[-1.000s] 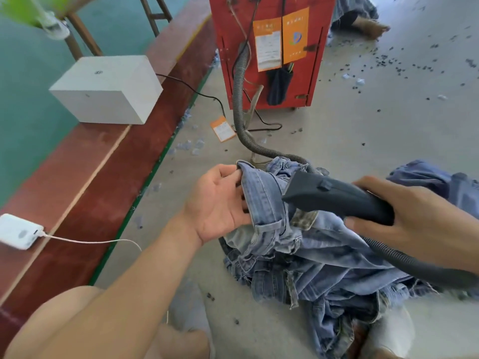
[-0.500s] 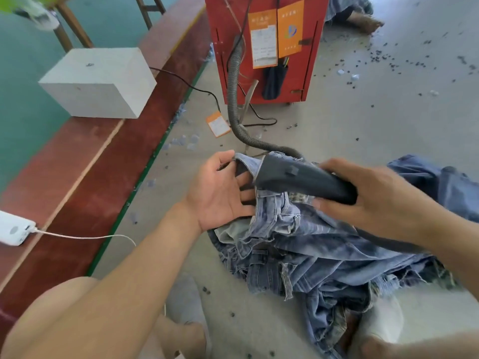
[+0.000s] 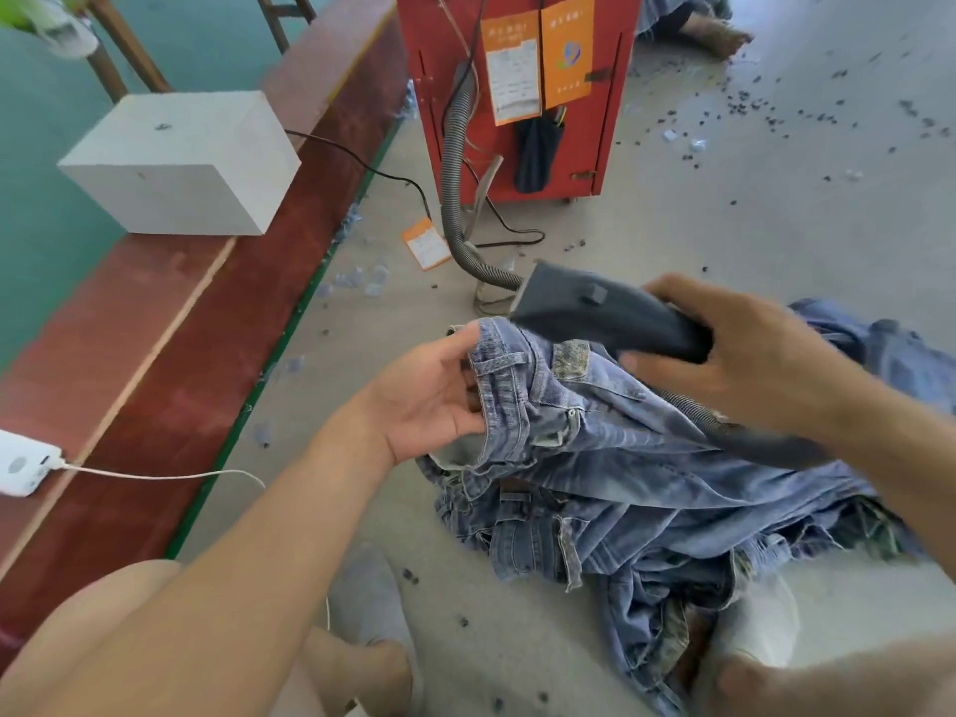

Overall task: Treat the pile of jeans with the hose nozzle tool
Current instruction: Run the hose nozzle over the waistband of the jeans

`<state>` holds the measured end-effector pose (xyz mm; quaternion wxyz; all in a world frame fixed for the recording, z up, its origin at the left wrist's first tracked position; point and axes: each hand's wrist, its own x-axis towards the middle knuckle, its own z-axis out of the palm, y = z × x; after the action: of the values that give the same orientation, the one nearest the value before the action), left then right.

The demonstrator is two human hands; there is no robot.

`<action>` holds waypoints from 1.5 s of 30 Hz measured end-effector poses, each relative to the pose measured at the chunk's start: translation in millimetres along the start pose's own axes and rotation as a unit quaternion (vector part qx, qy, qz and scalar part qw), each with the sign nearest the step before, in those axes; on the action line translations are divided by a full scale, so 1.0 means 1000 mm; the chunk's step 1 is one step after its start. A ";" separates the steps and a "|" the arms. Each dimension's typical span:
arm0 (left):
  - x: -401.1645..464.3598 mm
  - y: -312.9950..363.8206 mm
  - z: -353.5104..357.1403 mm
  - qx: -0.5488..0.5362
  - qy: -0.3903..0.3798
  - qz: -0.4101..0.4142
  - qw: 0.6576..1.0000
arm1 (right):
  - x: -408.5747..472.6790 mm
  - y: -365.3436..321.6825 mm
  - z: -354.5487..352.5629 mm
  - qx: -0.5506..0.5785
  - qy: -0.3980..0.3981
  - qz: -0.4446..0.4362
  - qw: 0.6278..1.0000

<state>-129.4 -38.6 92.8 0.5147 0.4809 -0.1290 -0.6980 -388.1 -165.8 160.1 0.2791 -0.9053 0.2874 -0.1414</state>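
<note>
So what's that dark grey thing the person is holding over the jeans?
It is the hose nozzle tool: a dark grey, matt, plastic-looking head with a wide flat mouth and a small raised nub on top. The right hand grips its narrow rear end. A ribbed grey hose runs to the red cabinet. Its mouth hangs over the jeans edge.

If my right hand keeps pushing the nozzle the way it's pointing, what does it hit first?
The right hand aims the nozzle up and left. Past its mouth lies bare floor, then probably the grey hose near the red cabinet; depth is unclear.
</note>
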 end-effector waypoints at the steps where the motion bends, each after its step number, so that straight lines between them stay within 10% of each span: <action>1: 0.000 -0.001 -0.001 0.007 -0.009 -0.006 1.000 | -0.001 0.005 -0.007 -0.007 -0.001 0.003 1.000; 10: 0.005 -0.008 0.001 0.092 -0.016 0.009 0.996 | -0.010 0.022 -0.001 -0.106 -0.182 0.030 0.977; 28: 0.003 -0.007 0.006 0.016 -0.029 -0.014 0.999 | 0.001 0.008 0.003 0.044 -0.070 -0.020 0.996; 36: 0.001 -0.006 -0.001 0.012 -0.031 -0.037 0.999 | -0.003 0.026 -0.006 -0.036 -0.173 0.021 0.984; 45: 0.005 -0.007 -0.011 0.035 0.011 -0.009 0.999 | 0.009 0.071 -0.037 -0.103 -0.092 0.056 0.989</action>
<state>-124.8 -36.0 80.1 0.4929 0.5078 -0.1433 -0.6919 -428.1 -235.5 149.0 0.2166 -0.9209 0.3239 -0.0115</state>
